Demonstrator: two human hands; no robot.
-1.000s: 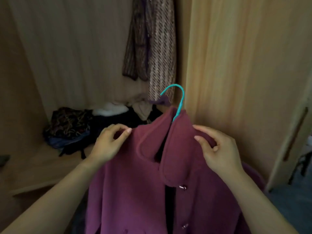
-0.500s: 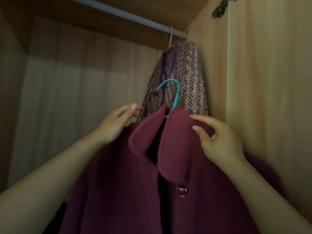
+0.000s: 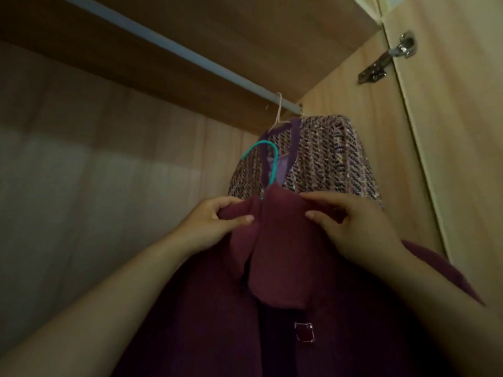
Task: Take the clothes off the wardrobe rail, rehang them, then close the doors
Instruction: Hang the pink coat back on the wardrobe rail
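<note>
One garment on the rail, one in hand, head view only. Wardrobe rail point(image 3: 190, 54): pale bar running from upper left of the frame down to right of centre, where it meets the side panel. Tweed jacket point(image 3: 321, 159): hung on a pale hanger point(image 3: 278, 112) at the far right end of the rail, right of centre in the frame; counts as rehung. Maroon coat point(image 3: 285, 268): lower centre, held up below the rail, not yet on it. Teal hanger point(image 3: 268, 161): hook rises from the coat's collar at centre frame, overlapping the tweed jacket in the picture and still short of the rail. Left hand point(image 3: 215, 221): fingers and thumb pinched shut on the coat's left collar edge. Right hand point(image 3: 351, 224): fingers closed on the right side of the collar, thumb pressed to the cloth. Door point(image 3: 449, 131): right edge of the frame, standing open, metal hinge point(image 3: 386, 61) at upper right

Progress, as judged: rehanging stage, second item about to go up; hooking the teal hanger and closing the doors remain. Whether more clothes wait below cannot be told

Writing, brands, labels: none readable; a square clasp point(image 3: 304, 331) on the coat front bears no visible mark
</note>
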